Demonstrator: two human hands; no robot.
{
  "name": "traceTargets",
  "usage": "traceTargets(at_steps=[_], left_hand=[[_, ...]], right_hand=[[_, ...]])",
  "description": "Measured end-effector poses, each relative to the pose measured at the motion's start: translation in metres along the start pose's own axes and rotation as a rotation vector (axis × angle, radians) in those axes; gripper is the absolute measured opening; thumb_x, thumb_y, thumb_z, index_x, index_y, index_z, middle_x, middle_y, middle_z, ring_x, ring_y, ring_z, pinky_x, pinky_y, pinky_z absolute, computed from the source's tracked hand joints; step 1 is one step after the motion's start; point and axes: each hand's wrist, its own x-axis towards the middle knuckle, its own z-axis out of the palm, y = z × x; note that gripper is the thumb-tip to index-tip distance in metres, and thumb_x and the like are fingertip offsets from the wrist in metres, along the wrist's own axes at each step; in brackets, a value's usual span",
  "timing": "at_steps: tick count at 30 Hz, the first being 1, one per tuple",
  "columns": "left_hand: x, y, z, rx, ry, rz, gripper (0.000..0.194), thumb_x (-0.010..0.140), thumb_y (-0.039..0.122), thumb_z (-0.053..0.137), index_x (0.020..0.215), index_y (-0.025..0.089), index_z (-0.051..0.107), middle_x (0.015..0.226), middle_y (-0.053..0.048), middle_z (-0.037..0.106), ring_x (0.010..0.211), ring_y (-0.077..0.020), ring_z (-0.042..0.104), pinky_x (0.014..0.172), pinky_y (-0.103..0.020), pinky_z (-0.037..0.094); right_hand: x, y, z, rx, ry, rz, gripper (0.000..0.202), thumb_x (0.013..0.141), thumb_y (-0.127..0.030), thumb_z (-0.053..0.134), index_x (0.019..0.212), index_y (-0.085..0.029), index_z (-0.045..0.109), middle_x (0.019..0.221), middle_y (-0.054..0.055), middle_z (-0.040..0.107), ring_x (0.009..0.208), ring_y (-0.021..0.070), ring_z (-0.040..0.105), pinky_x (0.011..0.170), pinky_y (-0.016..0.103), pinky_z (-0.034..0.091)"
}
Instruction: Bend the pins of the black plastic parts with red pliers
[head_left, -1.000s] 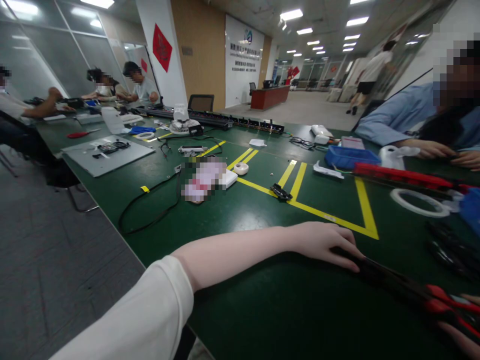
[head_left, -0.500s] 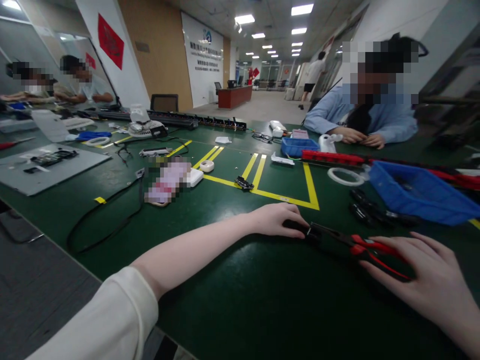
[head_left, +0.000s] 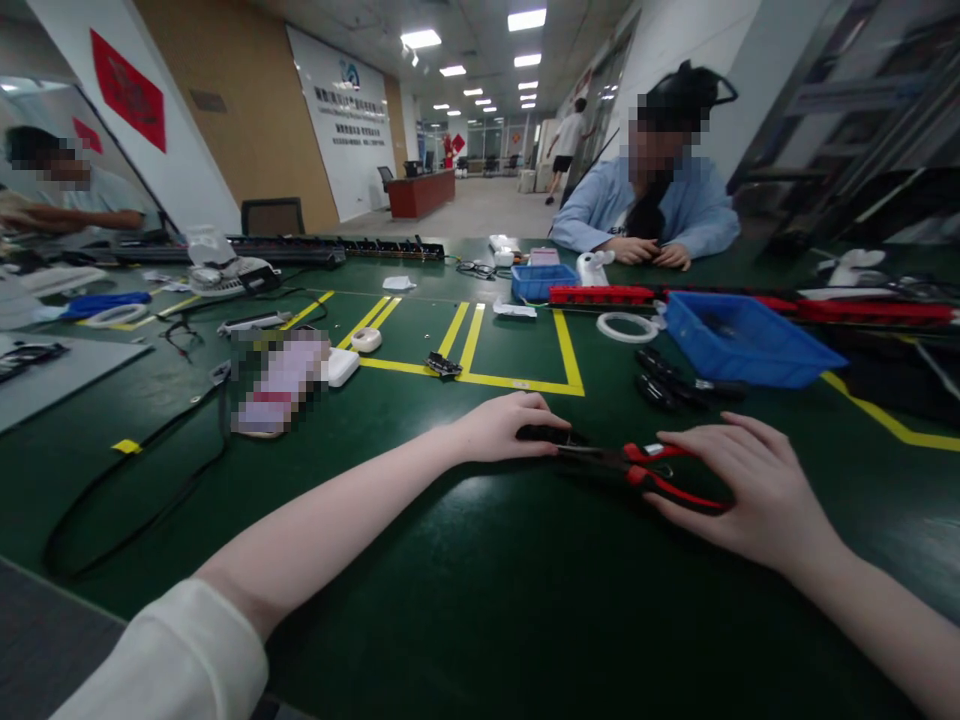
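Between the thumb and fingers of your left hand [head_left: 504, 428], a small dark part [head_left: 541, 433] sits pinched, apparently to steady it at the tips of the pliers [head_left: 637, 455], whose spread handles your right hand [head_left: 750, 490] holds between curved fingers and thumb. Those handles are smooth, bowed and red, running into slim, dark jaws; beyond your right-hand grip stands a blue, slant-walled plastic bin [head_left: 780, 372].

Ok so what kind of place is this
Probably an office partly used as an electronics workshop. Beyond the green worktable are a reception-style desk and a lettered wall sign; at the table, the right hand holds red-handled pliers.
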Motion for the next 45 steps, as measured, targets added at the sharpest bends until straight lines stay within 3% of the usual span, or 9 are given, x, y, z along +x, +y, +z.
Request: traceTargets(at_steps=[5,11,17,24,29,34,39,45], left_hand=[[0.002,-0.001,0.003,0.042,0.013,0.037,0.030,0.094,0.026,0.061,0.123,0.020,0.066,0.112,-0.009,0.061,0.103,-0.0207,0.059,0.091,-0.034,0.049],[0.008,-0.004,0.008,0.044,0.023,0.026,0.024,0.095,0.022,0.058,0.117,0.025,0.069,0.117,-0.006,0.061,0.112,-0.0209,0.057,0.100,-0.037,0.047],[0.016,-0.005,0.013,0.060,0.045,0.001,0.024,0.095,0.021,0.058,0.115,0.024,0.070,0.118,-0.007,0.062,0.113,-0.0209,0.058,0.102,-0.039,0.047],[0.060,-0.014,0.036,0.079,0.089,-0.033,0.030,0.096,0.014,0.051,0.120,0.022,0.068,0.128,-0.009,0.061,0.121,-0.0223,0.057,0.108,-0.044,0.045],[0.096,-0.007,0.054,0.087,0.075,0.001,0.034,0.096,0.012,0.046,0.120,0.022,0.068,0.135,-0.009,0.059,0.125,-0.0227,0.056,0.110,-0.043,0.044],[0.106,0.005,0.061,0.100,0.063,0.044,0.038,0.095,0.015,0.050,0.131,0.020,0.060,0.142,-0.011,0.052,0.132,-0.0248,0.050,0.113,-0.044,0.041],[0.083,0.000,0.045,0.139,0.113,0.014,0.046,0.093,0.020,0.054,0.139,0.020,0.048,0.138,-0.011,0.054,0.131,-0.0235,0.050,0.113,-0.042,0.041],[0.017,-0.035,-0.019,0.249,0.280,-0.131,0.043,0.093,0.027,0.051,0.136,0.019,0.049,0.139,-0.013,0.051,0.130,-0.0286,0.048,0.113,-0.052,0.036]], right_hand=[[0.000,-0.017,0.004,0.170,-0.046,-0.121,0.057,0.076,-0.045,0.072,0.125,-0.020,0.058,0.105,0.009,0.072,0.096,0.0271,0.068,0.103,0.052,0.042],[0.003,-0.027,-0.001,0.326,-0.240,-0.089,0.058,0.079,-0.051,0.068,0.125,-0.017,0.063,0.112,0.013,0.071,0.102,0.0285,0.066,0.091,0.045,0.051],[0.005,-0.026,-0.008,0.351,-0.323,-0.025,0.064,0.077,-0.052,0.070,0.126,-0.012,0.062,0.116,0.016,0.068,0.104,0.0298,0.064,0.089,0.044,0.051],[0.001,-0.027,-0.008,0.389,-0.328,0.025,0.068,0.074,-0.054,0.072,0.127,-0.013,0.062,0.120,0.016,0.067,0.108,0.0306,0.062,0.094,0.046,0.048],[0.000,-0.027,-0.010,0.386,-0.334,0.045,0.069,0.074,-0.056,0.072,0.127,-0.013,0.062,0.121,0.015,0.067,0.108,0.0309,0.061,0.094,0.045,0.047],[-0.001,-0.028,-0.011,0.395,-0.365,0.067,0.071,0.074,-0.056,0.072,0.129,-0.012,0.061,0.123,0.016,0.066,0.110,0.0313,0.061,0.096,0.046,0.046],[0.000,-0.028,-0.014,0.419,-0.387,0.079,0.073,0.074,-0.056,0.073,0.130,-0.012,0.060,0.126,0.016,0.064,0.112,0.0316,0.059,0.099,0.047,0.045],[0.000,-0.027,-0.016,0.448,-0.414,0.095,0.072,0.076,-0.055,0.072,0.132,-0.012,0.059,0.130,0.016,0.062,0.117,0.0320,0.057,0.098,0.046,0.046]])
